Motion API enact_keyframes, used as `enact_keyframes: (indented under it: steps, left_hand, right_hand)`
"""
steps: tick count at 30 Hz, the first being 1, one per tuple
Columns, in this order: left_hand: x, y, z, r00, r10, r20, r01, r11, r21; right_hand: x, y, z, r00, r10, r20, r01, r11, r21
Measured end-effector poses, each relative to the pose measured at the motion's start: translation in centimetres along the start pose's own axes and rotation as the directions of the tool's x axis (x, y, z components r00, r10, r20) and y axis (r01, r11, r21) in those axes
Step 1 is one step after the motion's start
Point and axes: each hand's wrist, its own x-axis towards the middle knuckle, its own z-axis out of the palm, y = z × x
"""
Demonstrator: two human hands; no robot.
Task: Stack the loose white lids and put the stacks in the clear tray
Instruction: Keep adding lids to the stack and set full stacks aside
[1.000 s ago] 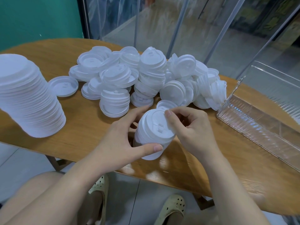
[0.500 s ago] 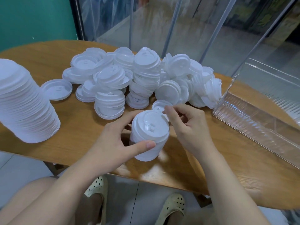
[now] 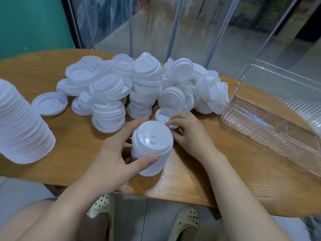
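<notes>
Right hand [image 3: 188, 134] has dropped off the stack's top, now pinching a single lid [image 3: 163, 116] just behind it. Left hand [image 3: 111, 159] still wraps the upright white lid stack [image 3: 152, 147] on the wooden table [image 3: 78, 150].

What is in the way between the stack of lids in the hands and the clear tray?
Nothing visible. The short stack of white plastic lids, held by the left hand, has only bare wooden table between it and the clear plastic tray; the loose lid pile sits farther back.

A short stack of white lids [image 3: 152, 148] stands upright; loose white lids [image 3: 139, 84] lie heaped beyond it, the clear tray [image 3: 271, 126] to its right.
</notes>
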Motion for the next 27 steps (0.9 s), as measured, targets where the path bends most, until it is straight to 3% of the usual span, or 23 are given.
enact_keyframes:
  steps: [10,27]
  left_hand:
    - [0.2,-0.4,-0.1,1.000,-0.021,0.000,0.021,1.000,-0.002]
    - [0.0,-0.4,-0.1,0.999,-0.035,-0.014,0.035,0.999,0.008]
  right_hand:
    - [-0.6,-0.4,-1.6,0.984,0.062,-0.165,-0.042,0.992,0.122]
    - [-2.1,-1.2,-3.3,0.981,0.147,-0.129,-0.129,0.982,0.137]
